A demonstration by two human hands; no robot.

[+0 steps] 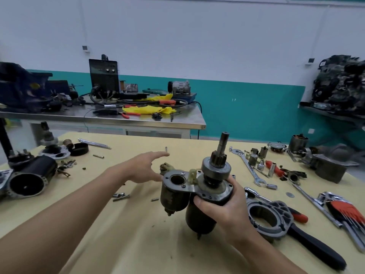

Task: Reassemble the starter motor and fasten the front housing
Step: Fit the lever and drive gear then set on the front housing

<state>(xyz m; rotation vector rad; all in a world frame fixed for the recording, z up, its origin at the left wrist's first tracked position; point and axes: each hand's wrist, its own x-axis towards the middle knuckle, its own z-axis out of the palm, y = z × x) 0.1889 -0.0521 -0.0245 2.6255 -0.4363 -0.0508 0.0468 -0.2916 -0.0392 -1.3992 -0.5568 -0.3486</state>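
Note:
My right hand [225, 212] grips the starter motor [197, 194] and holds it upright above the table, its pinion gear and shaft [220, 153] pointing up. The solenoid barrel [173, 192] hangs on its left side, open hole on top. My left hand [146, 167] reaches forward over the table, fingers spread and holding nothing, just left of a small brass-coloured part [165, 167] behind the motor. The grey front housing [270, 218] lies flat on the table to the right of my right hand. A small pin [166, 149] stands beyond my left fingertips.
Wrenches [248, 167], sockets [261, 164], a ratchet and a red hex-key set [347, 212] lie at the right. Another black motor casing [29, 178] and loose bolts [120, 196] sit at the left. A steel bench [138, 119] with tools stands behind the yellow table [128, 234].

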